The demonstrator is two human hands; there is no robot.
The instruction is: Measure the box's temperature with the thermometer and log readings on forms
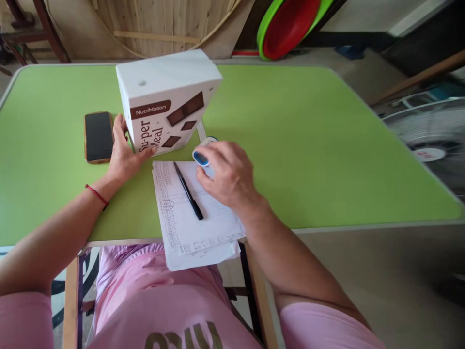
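Observation:
A white box (167,72) printed "NutriMotion Su-per Meal" stands upright on the green table. At its lower left corner, my left hand (125,152) grips it, thumb across the printed front and fingers at the left side. My right hand (228,172) is closed around a small rounded white-and-blue tape measure (202,158), just right of the box's base. A pale strip (201,131) shows between this tool and the box; its far end is hidden. Below lie handwritten papers (214,213) with a black pen (189,191) on top.
A phone (99,137) in a brown case lies left of my left hand. The papers overhang the near edge of the green table (308,145). Beyond the table are a red and green basin (290,26) and a wooden chair (43,34); a fan (428,140) stands at the right.

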